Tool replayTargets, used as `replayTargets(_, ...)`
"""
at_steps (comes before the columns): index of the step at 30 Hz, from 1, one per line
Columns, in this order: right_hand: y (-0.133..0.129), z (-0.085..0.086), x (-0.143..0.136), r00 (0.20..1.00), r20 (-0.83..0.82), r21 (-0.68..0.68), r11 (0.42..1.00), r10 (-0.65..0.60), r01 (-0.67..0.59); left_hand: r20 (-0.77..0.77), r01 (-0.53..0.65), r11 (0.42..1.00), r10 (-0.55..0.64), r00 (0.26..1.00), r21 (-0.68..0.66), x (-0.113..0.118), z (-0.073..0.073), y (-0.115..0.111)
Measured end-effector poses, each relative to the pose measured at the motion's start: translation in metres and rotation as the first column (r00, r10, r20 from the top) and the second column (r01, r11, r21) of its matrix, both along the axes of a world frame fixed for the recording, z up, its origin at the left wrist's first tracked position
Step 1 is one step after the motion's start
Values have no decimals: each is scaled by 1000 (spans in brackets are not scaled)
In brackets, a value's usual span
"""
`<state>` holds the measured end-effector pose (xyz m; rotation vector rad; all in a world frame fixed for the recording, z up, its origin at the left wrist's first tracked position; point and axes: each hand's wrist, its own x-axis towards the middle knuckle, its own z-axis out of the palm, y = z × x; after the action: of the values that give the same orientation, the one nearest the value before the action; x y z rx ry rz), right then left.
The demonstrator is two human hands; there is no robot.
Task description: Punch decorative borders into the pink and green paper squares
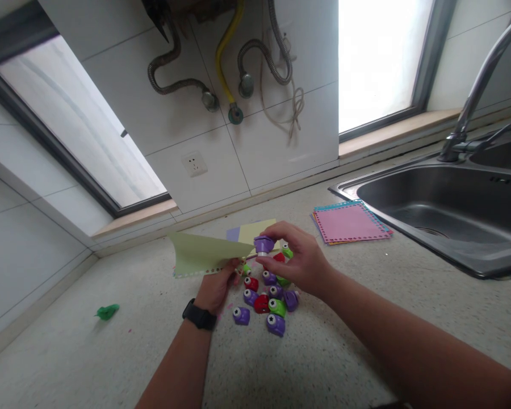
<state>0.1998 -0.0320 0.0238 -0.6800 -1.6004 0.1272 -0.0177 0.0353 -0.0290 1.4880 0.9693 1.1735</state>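
My left hand (227, 276), with a black watch at the wrist, grips the lower edge of a light green sheet of paper (204, 253). Small punched shapes run along that edge. A purple craft punch (264, 245) is pinched between the thumb and fingers of my right hand (300, 258), at the sheet's right corner. Whether the paper sits inside the punch's slot I cannot tell. Below the hands, several purple, red and green craft punches lie in a cluster, among them a purple punch (276, 324) and a red punch (262, 304).
A stack of punched coloured paper (351, 222) lies right of my hands, beside the steel sink (409, 170) with its faucet (453, 142). Yellow paper (249, 230) and purple paper (233, 234) lie behind the hands. A crumpled green item (107, 312) rests at left on the counter (153, 341).
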Motion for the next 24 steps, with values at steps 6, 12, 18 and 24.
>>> replayTargets(6, 1, 0, 0, 1000, -3, -7, 1000, -2, 2, 55, 0, 1000, 1, 998, -18, 0, 0, 1)
replayTargets(12, 3, -1, 0, 1000, 6, -11, 1000, -2, 2, -1, -29, 1000, 29, 1000, 3, 0, 1, 0)
replayTargets(18, 3, -3, -1, 1000, 7, -36, 999, 13, -13, -20, -31, 999, 32, 999, 15, 3, 3, -2)
replayTargets(24, 8, -7, -2, 998, -27, -169, 984, 51, -55, -25, -17, 1000, 16, 1000, -7, 0, 2, -3)
